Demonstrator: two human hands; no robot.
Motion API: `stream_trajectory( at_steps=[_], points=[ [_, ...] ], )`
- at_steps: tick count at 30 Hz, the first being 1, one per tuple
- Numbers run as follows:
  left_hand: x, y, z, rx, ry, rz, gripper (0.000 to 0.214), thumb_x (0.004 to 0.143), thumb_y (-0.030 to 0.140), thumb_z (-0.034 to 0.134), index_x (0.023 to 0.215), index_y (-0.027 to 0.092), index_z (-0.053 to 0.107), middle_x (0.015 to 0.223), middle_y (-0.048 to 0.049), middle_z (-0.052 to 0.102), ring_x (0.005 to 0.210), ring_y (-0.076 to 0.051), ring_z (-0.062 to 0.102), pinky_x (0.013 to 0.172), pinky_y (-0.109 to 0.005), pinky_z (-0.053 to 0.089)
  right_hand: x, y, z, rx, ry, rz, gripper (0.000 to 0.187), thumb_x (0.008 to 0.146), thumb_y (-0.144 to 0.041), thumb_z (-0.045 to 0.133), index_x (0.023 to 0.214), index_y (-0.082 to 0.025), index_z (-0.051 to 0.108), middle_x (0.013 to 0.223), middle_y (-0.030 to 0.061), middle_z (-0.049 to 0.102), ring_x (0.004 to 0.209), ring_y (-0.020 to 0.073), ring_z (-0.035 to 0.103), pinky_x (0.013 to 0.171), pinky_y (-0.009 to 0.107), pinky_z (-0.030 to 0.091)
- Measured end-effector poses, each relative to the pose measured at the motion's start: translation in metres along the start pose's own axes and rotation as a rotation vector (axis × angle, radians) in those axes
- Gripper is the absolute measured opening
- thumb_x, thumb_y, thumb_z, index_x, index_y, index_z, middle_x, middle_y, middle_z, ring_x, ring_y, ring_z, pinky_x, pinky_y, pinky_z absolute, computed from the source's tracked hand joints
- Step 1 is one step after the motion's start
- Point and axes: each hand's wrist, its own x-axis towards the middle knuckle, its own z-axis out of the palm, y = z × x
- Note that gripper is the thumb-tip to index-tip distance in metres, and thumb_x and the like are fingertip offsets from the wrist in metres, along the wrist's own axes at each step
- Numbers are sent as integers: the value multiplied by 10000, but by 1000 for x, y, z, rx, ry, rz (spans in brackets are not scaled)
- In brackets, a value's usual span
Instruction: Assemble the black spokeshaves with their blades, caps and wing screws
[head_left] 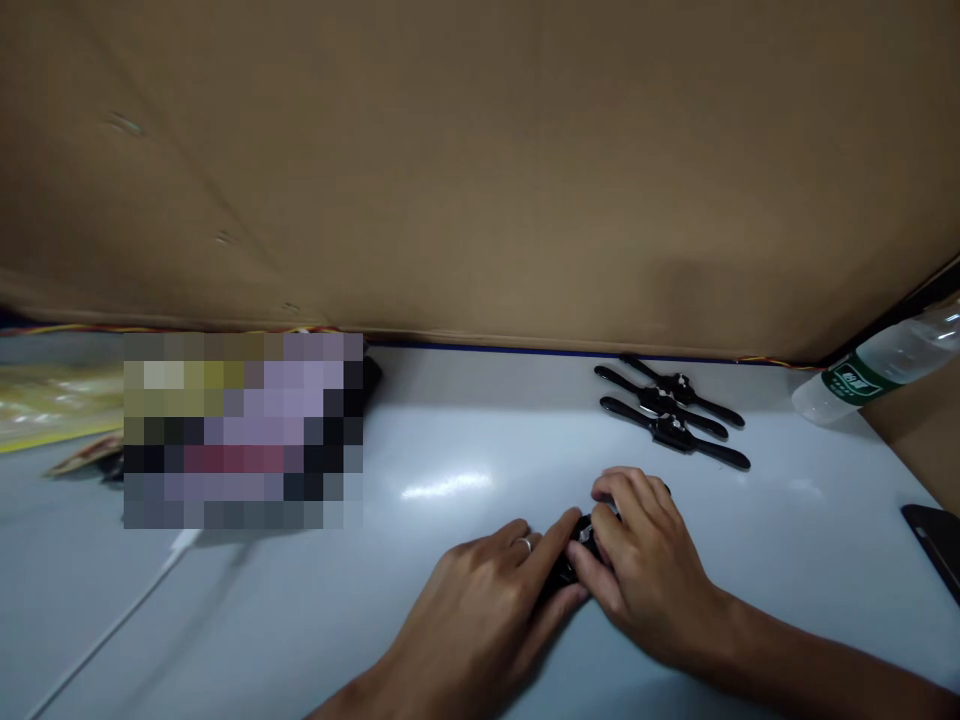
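Observation:
A black spokeshave (587,541) lies low over the white table between my two hands, most of it covered by fingers. My left hand (487,590), with a ring on one finger, is closed around its left part. The fingers and thumb of my right hand (645,550) grip it at the middle and right, by the small silvery metal part. Beyond my right hand, three more black spokeshaves (673,427) lie side by side, their long handles slanting down to the right.
A clear bottle with a green label (862,378) leans at the right edge. Below it is a dark flat object (934,545). On the left lie a blurred-out item (247,430), a yellowish plastic bag (60,400) and a white cable (112,635). Cardboard (480,170) walls the back.

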Motion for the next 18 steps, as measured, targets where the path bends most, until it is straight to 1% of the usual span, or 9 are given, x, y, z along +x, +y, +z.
stream_trajectory(
  at_steps=[4, 10, 14, 18],
  points=[
    [-4, 0, 3, 10, 4, -3, 380, 1009, 277, 461, 1361, 135, 485, 743, -30, 669, 573, -191, 655, 497, -302, 517, 1, -3, 2, 59, 3, 42, 181, 929, -207, 559, 757, -177, 605, 994, 107, 658, 977, 255, 570, 818, 409, 474],
    [-4, 1, 3, 15, 7, -14, 370, 1020, 278, 424, 1345, 117, 501, 729, -35, 663, 568, -194, 650, 492, -305, 508, 2, -2, 2, 93, -14, 95, 171, 893, -216, 571, 724, -188, 565, 1047, 116, 650, 1019, 278, 558, 834, 443, 464],
    [-2, 4, 2, 20, 17, -9, 360, 1021, 261, 399, 1328, 108, 508, 714, -37, 656, 563, -201, 644, 490, -313, 506, 4, -4, 1, 106, -38, 85, 132, 895, -161, 504, 783, -187, 569, 1021, 110, 643, 1003, 261, 550, 841, 429, 473],
    [-1, 4, 1, -7, -25, -30, 360, 1004, 265, 444, 1338, 150, 511, 722, -26, 663, 562, -190, 640, 490, -293, 482, 4, -4, -2, 155, -39, 51, 138, 904, -105, 454, 870, -179, 566, 974, 94, 635, 964, 240, 567, 844, 416, 491]
  ],
)
